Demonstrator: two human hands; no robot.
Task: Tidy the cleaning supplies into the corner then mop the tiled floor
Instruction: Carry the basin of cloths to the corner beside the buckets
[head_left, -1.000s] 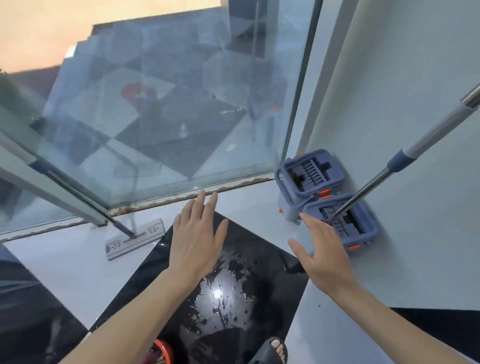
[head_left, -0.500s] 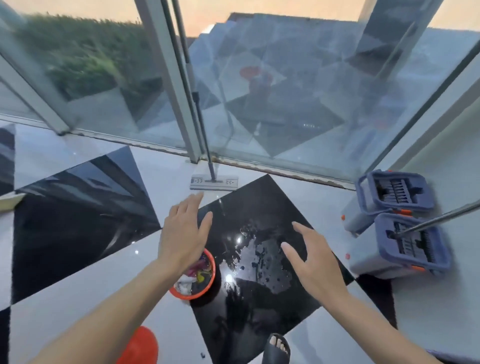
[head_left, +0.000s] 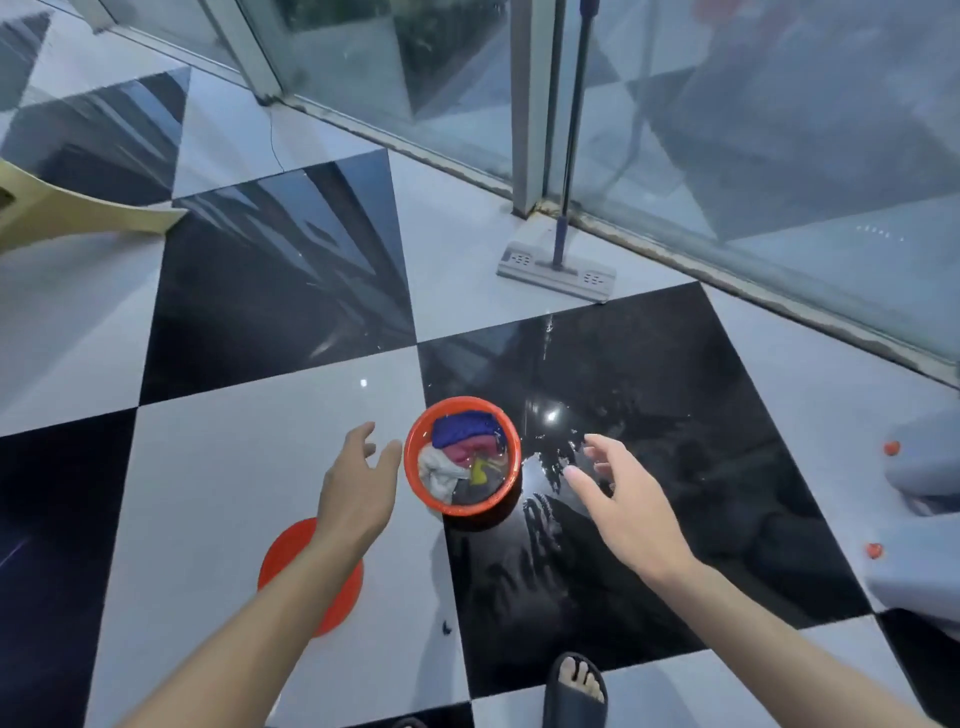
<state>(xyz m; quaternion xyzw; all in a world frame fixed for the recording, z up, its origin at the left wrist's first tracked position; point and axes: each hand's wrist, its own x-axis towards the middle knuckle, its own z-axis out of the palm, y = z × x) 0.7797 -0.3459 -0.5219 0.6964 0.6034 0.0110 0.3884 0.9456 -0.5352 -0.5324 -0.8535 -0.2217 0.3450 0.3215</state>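
Both grips open: left hand (head_left: 358, 486) and right hand (head_left: 621, 501) flank the orange bucket (head_left: 462, 462), neither touching.

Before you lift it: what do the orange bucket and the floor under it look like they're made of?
The round orange bucket looks like moulded plastic: uniform colour, thin smooth rim, slight sheen. It holds wet coloured cloths. The black-and-white checkered floor looks like polished glazed tile, probably ceramic or stone: mirror-like reflections and straight joints, with water patches beside the bucket.

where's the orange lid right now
In the head view the orange lid lies flat on a white tile, lower left of the orange bucket, partly hidden under the left forearm.
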